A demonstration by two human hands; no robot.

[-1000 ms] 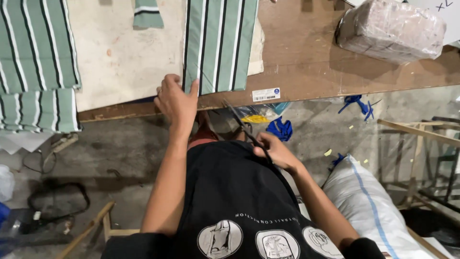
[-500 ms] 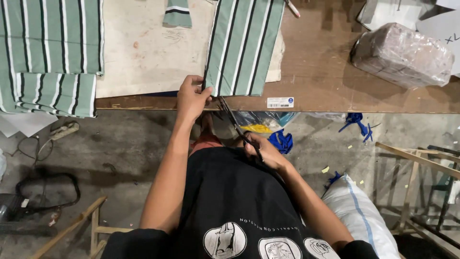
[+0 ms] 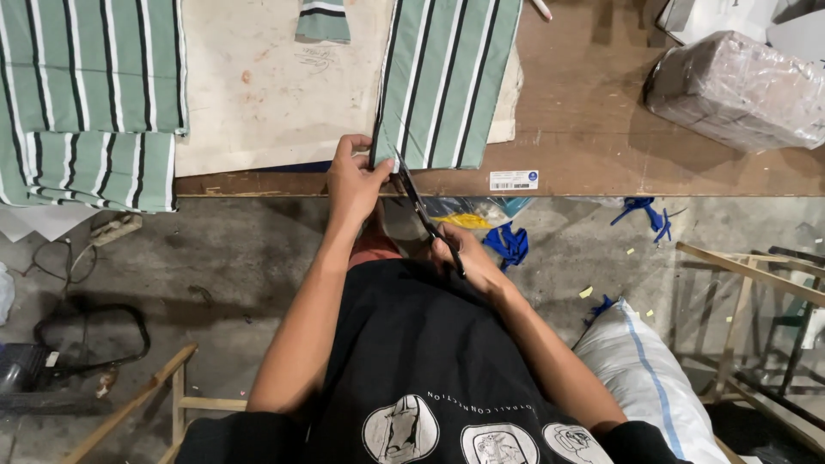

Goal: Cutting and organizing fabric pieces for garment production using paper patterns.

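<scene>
Pinching with my left hand [image 3: 357,185], I clamp the near left corner of the green striped fabric panel [image 3: 447,82] at the front edge of the wooden table [image 3: 593,129]. My right hand [image 3: 468,262] is closed around the handles of black scissors [image 3: 425,215], blades pointing up at that corner. More striped fabric pieces [image 3: 86,103] lie to the left, and a plastic-wrapped bundle [image 3: 730,90] sits at the far right.

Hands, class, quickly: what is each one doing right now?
Left hand: fingers closed, pinching the striped fabric piece at its lower corner.
Right hand: closed around the scissors.
</scene>
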